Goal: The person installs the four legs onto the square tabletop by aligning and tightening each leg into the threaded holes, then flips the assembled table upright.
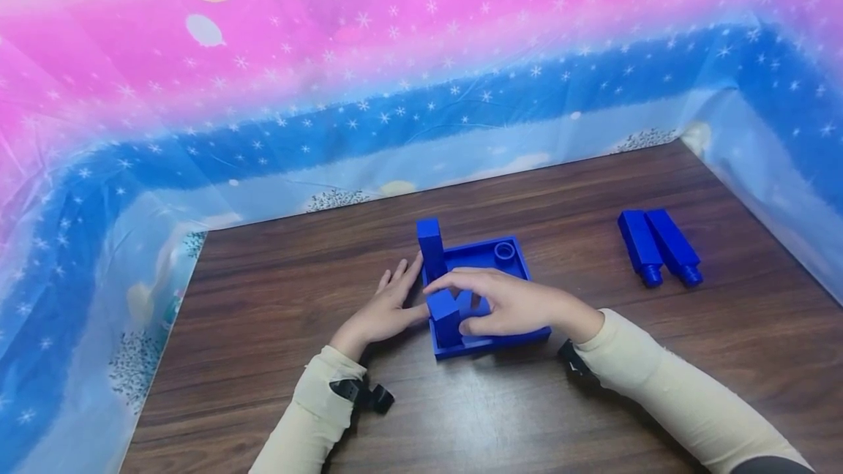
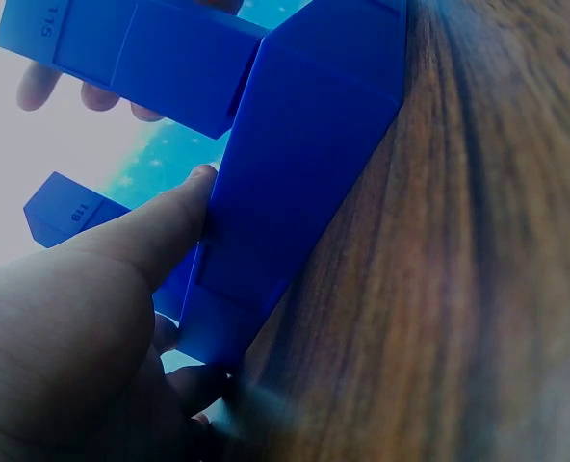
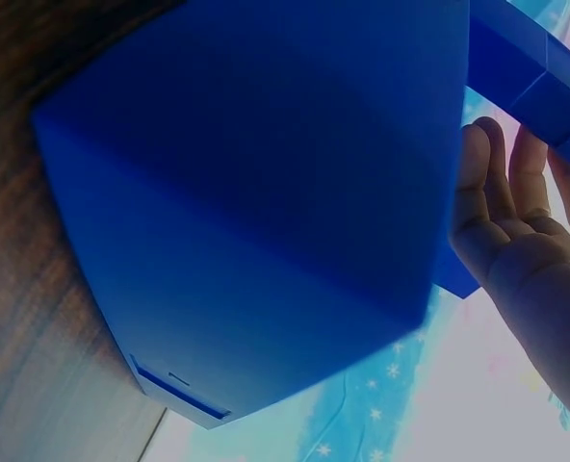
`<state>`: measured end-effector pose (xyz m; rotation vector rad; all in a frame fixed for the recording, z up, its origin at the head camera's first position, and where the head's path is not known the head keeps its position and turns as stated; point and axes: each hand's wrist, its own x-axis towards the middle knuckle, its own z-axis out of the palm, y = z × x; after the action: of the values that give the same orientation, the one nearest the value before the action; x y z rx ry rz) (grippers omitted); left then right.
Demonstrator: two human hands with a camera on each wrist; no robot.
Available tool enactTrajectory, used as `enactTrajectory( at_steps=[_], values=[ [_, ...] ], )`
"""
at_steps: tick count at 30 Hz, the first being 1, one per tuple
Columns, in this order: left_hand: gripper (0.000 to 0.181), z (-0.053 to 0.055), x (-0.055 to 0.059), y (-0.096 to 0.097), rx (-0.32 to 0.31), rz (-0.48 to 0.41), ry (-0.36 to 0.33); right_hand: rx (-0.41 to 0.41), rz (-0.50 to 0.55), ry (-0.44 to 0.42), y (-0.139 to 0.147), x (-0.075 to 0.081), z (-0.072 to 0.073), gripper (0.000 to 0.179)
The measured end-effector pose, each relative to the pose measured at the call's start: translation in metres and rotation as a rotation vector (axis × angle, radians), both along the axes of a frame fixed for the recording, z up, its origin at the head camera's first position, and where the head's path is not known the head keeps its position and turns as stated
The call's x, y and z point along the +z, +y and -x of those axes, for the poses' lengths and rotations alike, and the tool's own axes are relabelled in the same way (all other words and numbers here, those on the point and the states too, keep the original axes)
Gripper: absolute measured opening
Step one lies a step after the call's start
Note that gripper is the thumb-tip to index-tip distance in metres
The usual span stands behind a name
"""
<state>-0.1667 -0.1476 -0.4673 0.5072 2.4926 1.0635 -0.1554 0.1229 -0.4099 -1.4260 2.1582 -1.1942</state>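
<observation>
A shallow blue tray (image 1: 490, 347) lies on the table, with one square blue post (image 1: 431, 246) upright at its far-left corner. At the near-left corner stands a blue block (image 1: 444, 307), marked 115 in the left wrist view. My right hand (image 1: 510, 302) reaches over the tray and grips this block between thumb and fingers. My left hand (image 1: 385, 309) rests along the tray's left side. Its thumb (image 2: 174, 217) presses the outer wall, and its straight fingers reach toward the far-left corner. The tray's underside (image 3: 266, 212) fills much of the right wrist view.
A round raised ring (image 1: 504, 250) sits in the tray's far-right corner. Two blue posts with threaded ends (image 1: 637, 240) lie side by side to the right. A printed cloth (image 1: 421, 93) hangs behind the brown wooden table (image 1: 263, 276).
</observation>
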Motion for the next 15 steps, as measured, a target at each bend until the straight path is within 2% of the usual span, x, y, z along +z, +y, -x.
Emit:
enactTrajectory(
  at_steps=[15],
  values=[
    [0.094, 0.0022, -0.0020, -0.0010, -0.015, 0.012, 0.016, -0.016, -0.034, -0.003, -0.0002, -0.0024, -0.0005, 0.061]
  ],
)
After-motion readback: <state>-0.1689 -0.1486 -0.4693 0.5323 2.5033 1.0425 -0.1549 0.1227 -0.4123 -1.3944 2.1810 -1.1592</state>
